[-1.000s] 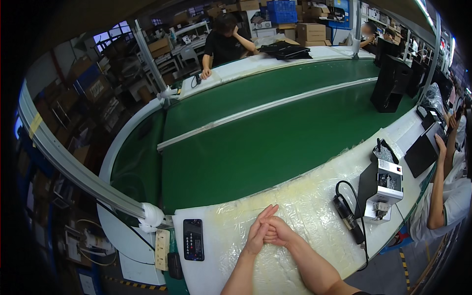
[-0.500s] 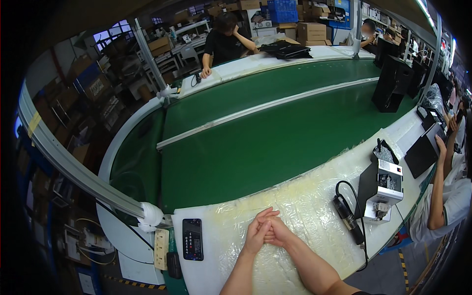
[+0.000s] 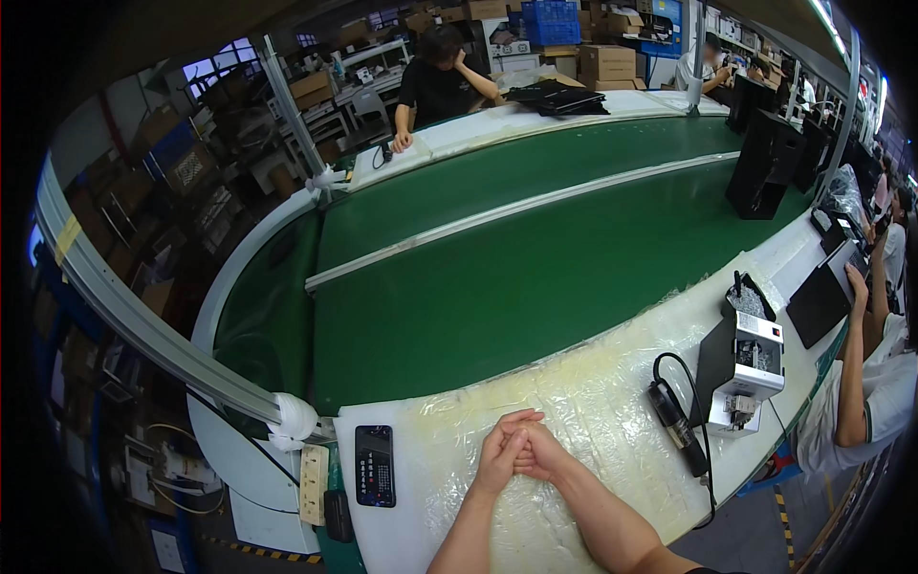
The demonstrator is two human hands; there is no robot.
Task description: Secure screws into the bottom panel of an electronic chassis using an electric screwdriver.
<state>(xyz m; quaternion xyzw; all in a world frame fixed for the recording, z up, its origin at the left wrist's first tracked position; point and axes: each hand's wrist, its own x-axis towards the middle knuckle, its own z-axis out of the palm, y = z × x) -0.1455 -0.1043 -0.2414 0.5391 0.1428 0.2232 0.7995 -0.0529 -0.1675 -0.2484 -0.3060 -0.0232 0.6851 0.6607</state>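
Note:
My left hand [image 3: 498, 461] and my right hand [image 3: 545, 453] are clasped together above the plastic-covered worktop [image 3: 449, 435]. Their fingers fold round each other, and no object shows between them. To their left lies a dark smartphone [image 3: 375, 467], apart from both hands. On the right, a black electric screwdriver [image 3: 677, 429] with a cable rests on the worktop. Beside it stands a white and black screw feeder box [image 3: 755, 362], and behind that a small black tray [image 3: 748, 298] holds small clear or silvery pieces.
A green conveyor belt [image 3: 497, 297] runs beyond the worktop, with a black computer case [image 3: 762, 167] on it. A power strip [image 3: 314, 485] sits at the left edge by a metal post. At right, a co-worker's hand [image 3: 858, 282] touches a black panel [image 3: 820, 301]. Another person [image 3: 442, 81] sits opposite.
My clasped hands stay almost still. A person at the far right back has shifted, with hands raised near the face; the nearby co-worker's arm moves slightly.

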